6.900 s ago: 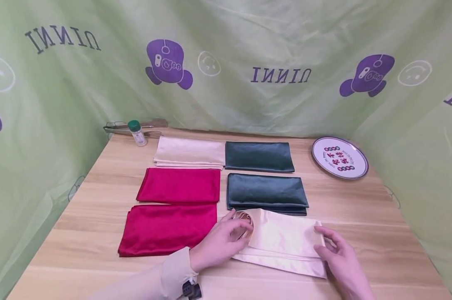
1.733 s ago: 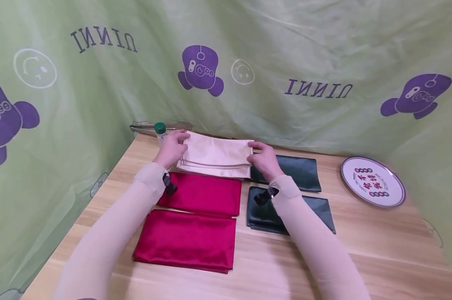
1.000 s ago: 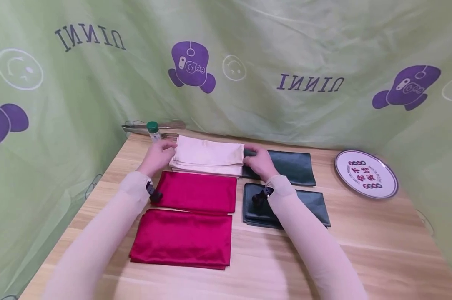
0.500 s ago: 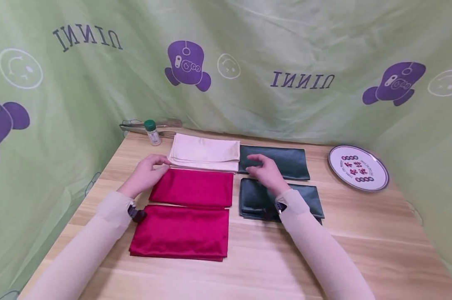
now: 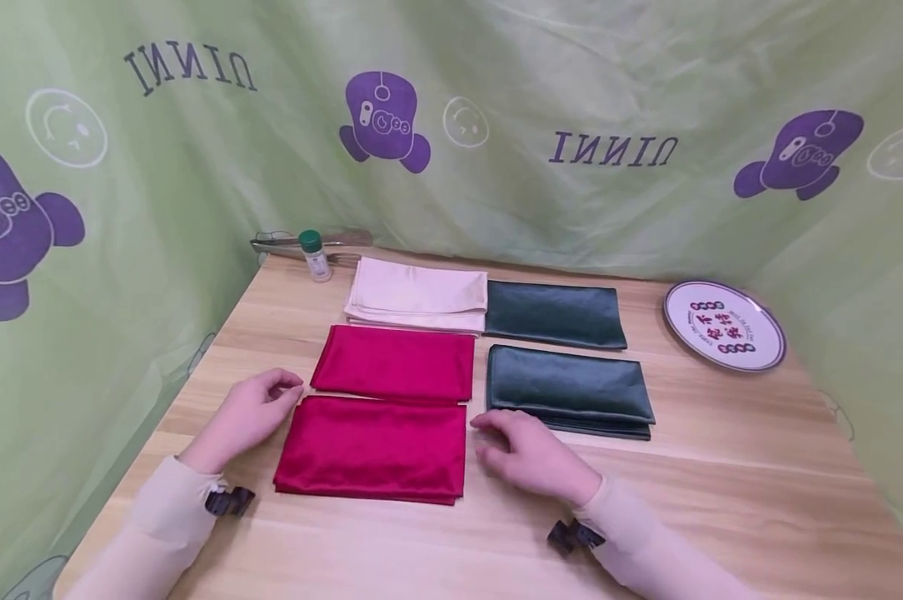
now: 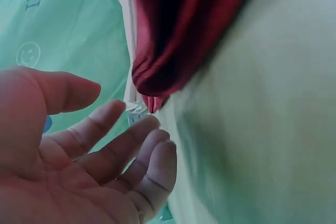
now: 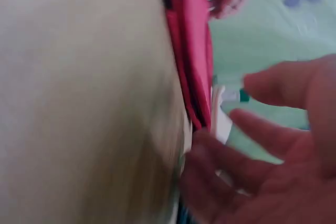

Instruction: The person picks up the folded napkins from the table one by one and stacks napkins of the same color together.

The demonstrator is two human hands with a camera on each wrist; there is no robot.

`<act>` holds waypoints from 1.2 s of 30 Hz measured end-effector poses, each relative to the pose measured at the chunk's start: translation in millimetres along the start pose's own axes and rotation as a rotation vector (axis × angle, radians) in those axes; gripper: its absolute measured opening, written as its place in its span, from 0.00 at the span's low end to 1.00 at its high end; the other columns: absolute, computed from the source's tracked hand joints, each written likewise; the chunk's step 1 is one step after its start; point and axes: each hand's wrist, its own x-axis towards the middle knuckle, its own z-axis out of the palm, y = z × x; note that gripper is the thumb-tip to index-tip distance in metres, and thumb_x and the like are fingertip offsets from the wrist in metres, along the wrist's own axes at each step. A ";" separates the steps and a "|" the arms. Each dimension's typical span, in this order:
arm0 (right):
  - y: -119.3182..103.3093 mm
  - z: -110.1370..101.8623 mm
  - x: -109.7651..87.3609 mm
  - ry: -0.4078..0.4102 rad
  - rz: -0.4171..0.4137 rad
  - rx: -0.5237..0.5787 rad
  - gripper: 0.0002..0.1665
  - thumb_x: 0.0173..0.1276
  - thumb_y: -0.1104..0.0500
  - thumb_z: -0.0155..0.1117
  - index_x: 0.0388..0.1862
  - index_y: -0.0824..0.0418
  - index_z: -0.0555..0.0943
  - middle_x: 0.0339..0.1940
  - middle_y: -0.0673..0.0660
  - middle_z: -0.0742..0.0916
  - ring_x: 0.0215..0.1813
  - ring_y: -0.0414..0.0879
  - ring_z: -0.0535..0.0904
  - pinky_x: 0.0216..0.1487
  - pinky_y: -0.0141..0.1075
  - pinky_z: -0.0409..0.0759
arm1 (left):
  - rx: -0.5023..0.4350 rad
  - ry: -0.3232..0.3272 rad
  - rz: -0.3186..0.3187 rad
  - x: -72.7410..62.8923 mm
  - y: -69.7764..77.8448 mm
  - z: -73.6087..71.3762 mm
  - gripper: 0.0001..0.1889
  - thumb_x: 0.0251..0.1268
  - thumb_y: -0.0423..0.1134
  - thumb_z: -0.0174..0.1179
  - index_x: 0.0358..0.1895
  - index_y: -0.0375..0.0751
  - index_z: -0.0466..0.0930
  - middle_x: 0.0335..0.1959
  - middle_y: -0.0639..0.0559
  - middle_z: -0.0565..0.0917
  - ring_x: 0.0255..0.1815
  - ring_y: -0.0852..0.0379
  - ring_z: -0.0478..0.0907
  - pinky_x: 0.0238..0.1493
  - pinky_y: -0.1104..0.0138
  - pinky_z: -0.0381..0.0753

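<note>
Nothing is held by either hand. My left hand point(image 5: 249, 412) is at the left end of the nearer folded red satin cloth point(image 5: 372, 450), fingers loosely bent; the left wrist view shows the red folds point(image 6: 184, 30) just beyond the fingertips. To the right of that cloth, my right hand point(image 5: 530, 450) has relaxed fingers, close to the front corner of a folded dark green cloth point(image 5: 571, 383). A second folded red cloth point(image 5: 395, 362) lies just behind the first. Farther back are a folded cream-pink cloth point(image 5: 421, 292) and another folded dark green cloth point(image 5: 556, 312), side by side.
A white plate point(image 5: 724, 325) with red characters lies at the back right of the wooden table point(image 5: 759, 500). A green-capped shaker point(image 5: 315, 257) stands at the back left, beside metal utensils point(image 5: 346, 239). A green printed curtain point(image 5: 496, 208) surrounds the table.
Both hands have let go of the cream-pink cloth, now behind the farther red one, and drawn back toward the near red cloth. Earlier, the cream-pink top cloth lay at the front right.
</note>
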 end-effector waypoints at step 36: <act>-19.5 36.8 9.1 0.112 0.070 0.462 0.28 0.62 0.69 0.67 0.61 0.59 0.74 0.56 0.57 0.75 0.46 0.48 0.80 0.49 0.38 0.81 | -0.559 -0.059 -0.032 -44.4 -1.7 25.4 0.24 0.65 0.27 0.62 0.64 0.35 0.69 0.58 0.32 0.75 0.50 0.61 0.80 0.40 0.64 0.83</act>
